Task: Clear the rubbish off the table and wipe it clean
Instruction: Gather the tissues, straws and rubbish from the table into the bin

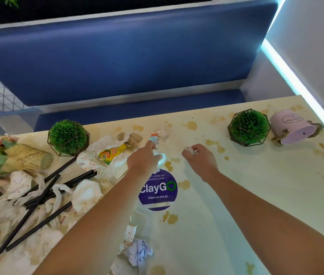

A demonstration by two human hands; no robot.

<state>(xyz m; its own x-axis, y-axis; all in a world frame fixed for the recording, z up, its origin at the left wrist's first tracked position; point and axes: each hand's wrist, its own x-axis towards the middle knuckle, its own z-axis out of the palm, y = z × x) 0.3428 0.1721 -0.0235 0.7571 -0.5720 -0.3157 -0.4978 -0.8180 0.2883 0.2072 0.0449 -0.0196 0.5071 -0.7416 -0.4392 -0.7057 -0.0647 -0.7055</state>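
A cream table (256, 195) is spotted with brown stains and littered on its left half. My left hand (144, 158) grips a small clear plastic bottle (157, 141) lying near the table's middle. My right hand (201, 159) pinches a small white tissue scrap (189, 149). Left of them lie crumpled napkins (86, 193), a yellow snack wrapper (112, 152), dotted paper cups (88, 161) and several black straws (44, 197). A crumpled pale paper ball (140, 252) sits near the front edge.
Two green grass balls in wire frames (69, 136) (249, 127) stand at the back. A tipped pink pot (293, 128) lies far right, a flower bouquet (8, 157) far left. A purple round sticker (158, 190) is on the table. A blue bench (117, 62) faces me.
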